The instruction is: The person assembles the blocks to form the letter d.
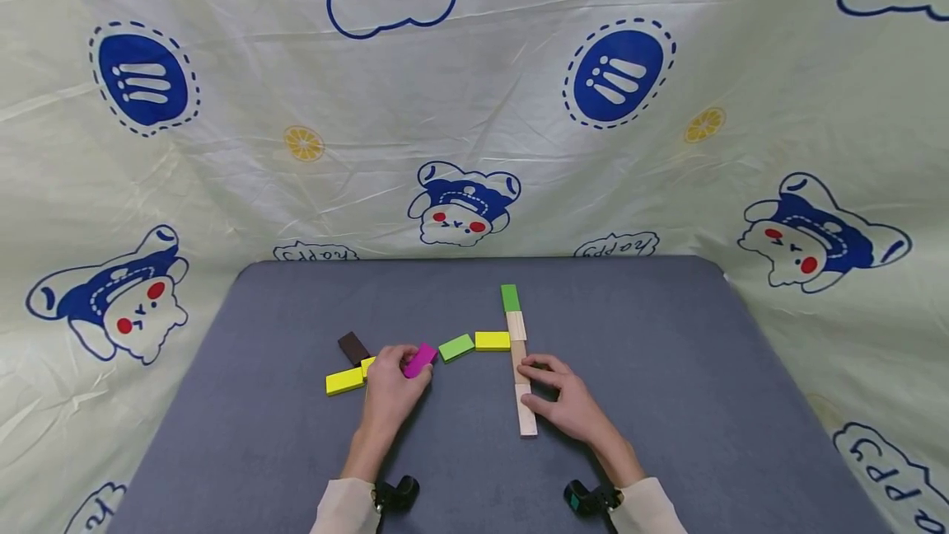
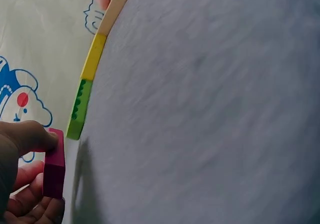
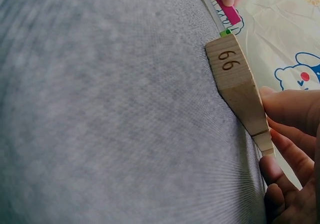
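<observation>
Well short of far table edge [image 1: 474, 263], left hand [image 1: 393, 386] round magenta block [image 1: 420, 360], right hand [image 1: 569, 404] loose against wooden row [image 1: 518, 355].

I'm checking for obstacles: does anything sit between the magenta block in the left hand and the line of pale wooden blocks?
Yes. The light green block and then a yellow block lie between the magenta block and the pale wooden blocks.
</observation>
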`<state>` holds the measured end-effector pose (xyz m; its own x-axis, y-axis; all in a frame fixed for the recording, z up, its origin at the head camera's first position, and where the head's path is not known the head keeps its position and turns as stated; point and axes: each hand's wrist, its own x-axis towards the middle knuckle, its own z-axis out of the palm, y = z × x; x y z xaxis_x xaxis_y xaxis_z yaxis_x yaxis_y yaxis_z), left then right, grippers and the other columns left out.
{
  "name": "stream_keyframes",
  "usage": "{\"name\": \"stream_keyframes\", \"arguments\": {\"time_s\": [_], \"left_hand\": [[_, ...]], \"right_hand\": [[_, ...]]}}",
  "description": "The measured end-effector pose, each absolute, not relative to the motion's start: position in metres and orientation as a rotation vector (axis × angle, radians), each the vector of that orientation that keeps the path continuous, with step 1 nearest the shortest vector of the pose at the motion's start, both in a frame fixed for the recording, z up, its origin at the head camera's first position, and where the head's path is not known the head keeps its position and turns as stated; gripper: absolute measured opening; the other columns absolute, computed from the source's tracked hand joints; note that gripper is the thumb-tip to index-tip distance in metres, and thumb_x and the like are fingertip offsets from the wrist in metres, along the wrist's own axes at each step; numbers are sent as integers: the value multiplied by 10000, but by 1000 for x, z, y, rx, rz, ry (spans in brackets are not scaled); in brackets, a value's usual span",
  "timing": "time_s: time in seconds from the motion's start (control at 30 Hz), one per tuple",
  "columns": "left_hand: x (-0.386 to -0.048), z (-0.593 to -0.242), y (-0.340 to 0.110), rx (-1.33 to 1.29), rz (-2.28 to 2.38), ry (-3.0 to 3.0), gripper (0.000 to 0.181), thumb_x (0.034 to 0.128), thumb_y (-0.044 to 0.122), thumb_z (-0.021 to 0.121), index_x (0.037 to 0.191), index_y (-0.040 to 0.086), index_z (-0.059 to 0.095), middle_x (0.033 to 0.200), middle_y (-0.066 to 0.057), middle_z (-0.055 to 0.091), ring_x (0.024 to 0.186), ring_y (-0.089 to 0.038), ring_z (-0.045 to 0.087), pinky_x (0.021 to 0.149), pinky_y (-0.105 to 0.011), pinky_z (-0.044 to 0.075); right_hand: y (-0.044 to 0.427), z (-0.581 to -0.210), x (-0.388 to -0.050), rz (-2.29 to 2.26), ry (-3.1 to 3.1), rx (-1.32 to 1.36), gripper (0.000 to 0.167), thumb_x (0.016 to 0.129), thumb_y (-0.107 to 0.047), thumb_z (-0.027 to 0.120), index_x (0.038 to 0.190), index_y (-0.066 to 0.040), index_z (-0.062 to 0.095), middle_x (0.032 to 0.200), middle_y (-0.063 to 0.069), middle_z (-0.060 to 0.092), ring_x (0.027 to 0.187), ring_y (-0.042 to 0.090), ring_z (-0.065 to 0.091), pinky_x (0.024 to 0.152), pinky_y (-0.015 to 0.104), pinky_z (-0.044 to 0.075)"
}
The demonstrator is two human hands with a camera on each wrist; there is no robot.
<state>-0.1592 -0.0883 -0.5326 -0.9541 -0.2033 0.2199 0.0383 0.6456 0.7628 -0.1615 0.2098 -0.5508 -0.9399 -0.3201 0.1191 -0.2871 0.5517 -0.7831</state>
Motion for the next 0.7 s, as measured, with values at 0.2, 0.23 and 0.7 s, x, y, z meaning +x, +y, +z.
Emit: {"name": "stream_keyframes", "arguments": {"time_s": [0.2, 0.23, 0.7], "left_hand": [[-159, -537, -80, 144, -1169, -2624, 296, 810, 127, 843, 1067, 12, 752, 990, -128, 679, 858, -220, 607, 751, -353, 568], [-159, -537, -80, 141, -1159, -2637, 298, 813, 133, 842, 1070, 13, 752, 995, -128, 680, 863, -221, 605, 754, -354, 568], [-158, -529, -81, 85, -1103, -2752, 390, 804, 170, 867, 1132, -1, 746, 988, -118, 666, 865, -219, 578, 746, -356, 528]], "right_hand": [[210, -549, -162, -1367, 2727, -525, 445, 904, -212, 797, 1323, -94, 705, 1381, 31, 614, 1337, 314, 535, 1100, 579, 419], [210, -549, -162, -1370, 2725, -520, 445, 904, -209, 798, 1323, -93, 705, 1383, 32, 613, 1340, 315, 533, 1102, 581, 416], [210, -550, -162, -1369, 2738, -549, 447, 910, -226, 793, 1324, -84, 703, 1382, 40, 614, 1335, 327, 536, 1097, 589, 415]]}}
